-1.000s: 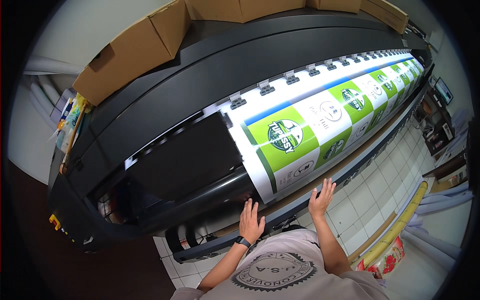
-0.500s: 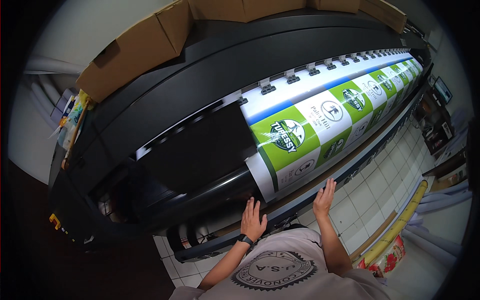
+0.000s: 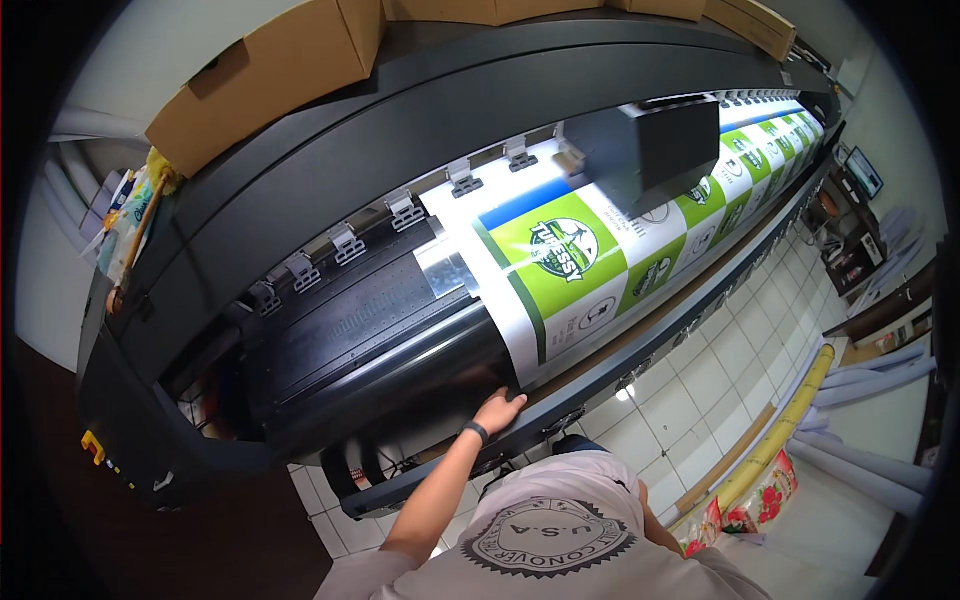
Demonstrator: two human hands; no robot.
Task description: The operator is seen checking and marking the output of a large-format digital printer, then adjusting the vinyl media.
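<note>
A wide strip of glossy printed sheet (image 3: 570,250), green and white squares with round logos, lies over the front of a large black printer (image 3: 350,130). My left hand (image 3: 498,408), a dark band on its wrist, is at the sheet's lower left corner by the machine's front bar. Its thumb shows, but the fingers are mostly hidden, so I cannot make out whether they grip the sheet. A black print carriage (image 3: 645,150) stands over the sheet's middle. Of my right arm (image 3: 660,525) only a part shows beside my shirt; the hand is out of sight.
Cardboard boxes (image 3: 260,85) sit on top of the printer. A dark grey front bar (image 3: 640,350) runs along it above the tiled floor (image 3: 660,430). Rolls, one yellow (image 3: 780,450), lie at the right near a red-patterned bag (image 3: 765,495). A screen (image 3: 863,172) glows at far right.
The carriage has moved from the left end to the right, uncovering the black platen and clamps. My left hand has turned in at the sheet's corner. My right hand has dropped from view.
</note>
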